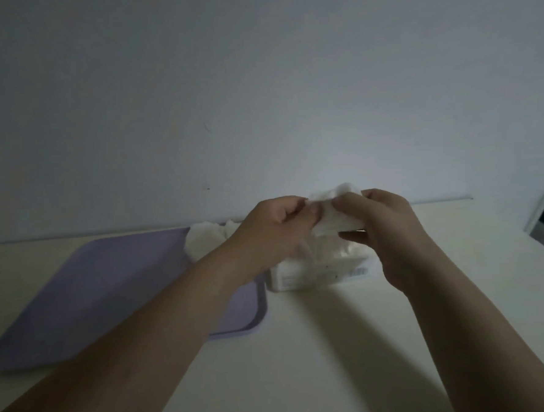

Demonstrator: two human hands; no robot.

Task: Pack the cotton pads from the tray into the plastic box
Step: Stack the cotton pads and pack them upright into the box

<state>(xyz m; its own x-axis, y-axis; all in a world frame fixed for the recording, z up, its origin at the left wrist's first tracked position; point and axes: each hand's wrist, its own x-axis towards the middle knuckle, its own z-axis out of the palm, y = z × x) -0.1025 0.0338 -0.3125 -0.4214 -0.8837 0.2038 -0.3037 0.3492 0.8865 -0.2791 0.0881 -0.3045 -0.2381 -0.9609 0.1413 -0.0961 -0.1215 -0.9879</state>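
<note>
On the flat lilac plastic tray [93, 280], a loose heap of white cotton pads [206, 238] lies at its far right corner. Our left hand [272, 228], fingers curled, pinches one end of a small white stack of pads [331, 215] above the translucent plastic box [316, 273] just beside the tray, and our right hand [383, 227] clamps the other end. If either pinch slackens, we judge the soft stack could fan out and spill onto the cream surface [336, 345].

The view is dim and greyish, the wall [256, 79] darkening toward the corners, soft forearm shadows lying on the pale table [337, 361], the white cotton pads [332, 216] blurred and lacking detail, and the table's far edge bending with wide-angle distortion.
</note>
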